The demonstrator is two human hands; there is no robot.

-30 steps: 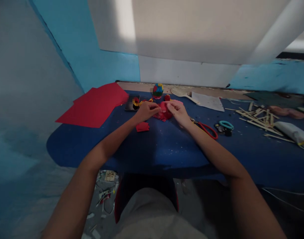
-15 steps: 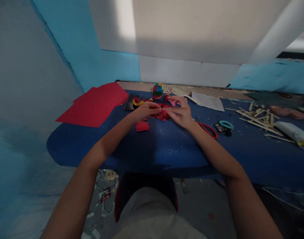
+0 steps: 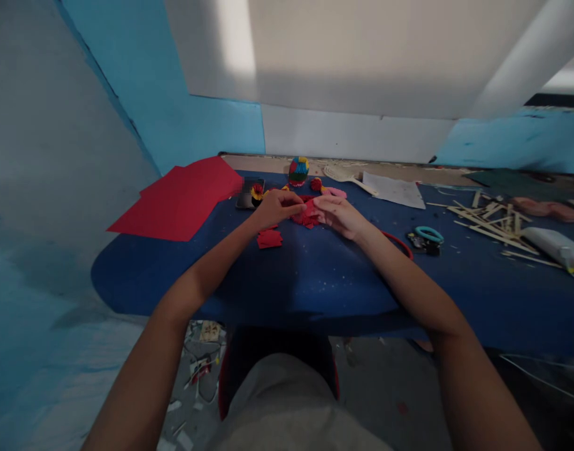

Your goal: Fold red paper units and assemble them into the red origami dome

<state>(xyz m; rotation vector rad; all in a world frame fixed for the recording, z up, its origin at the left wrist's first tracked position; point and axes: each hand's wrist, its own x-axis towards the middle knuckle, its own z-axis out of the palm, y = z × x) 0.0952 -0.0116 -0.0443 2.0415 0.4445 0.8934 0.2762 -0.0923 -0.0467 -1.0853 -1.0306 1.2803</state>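
Note:
My left hand (image 3: 280, 208) is closed, thumb and fingertips pinched at a small red paper piece (image 3: 311, 205). From the other side my right hand (image 3: 342, 216) meets it, its fingers curled in on the same red paper. Its exact shape is too small to make out. Just under the fingers lies a heap of small folded red paper pieces (image 3: 307, 222), partly covered by the hands. A short stack of red paper rectangles (image 3: 270, 239) rests on the blue table (image 3: 287, 282), nearer to me.
Red sheets (image 3: 183, 200) lie at the left. A multicoloured paper egg (image 3: 298, 171), a phone (image 3: 244, 195) and a pale slotted spoon (image 3: 350, 178) are at the back. Red-handled scissors (image 3: 399, 244), a turquoise ring-shaped item (image 3: 429, 234) and wooden sticks (image 3: 491, 222) are to the right.
My right hand has turned and its spread fingers have drawn together on the red paper. The left hand keeps its pinch in nearly the same place.

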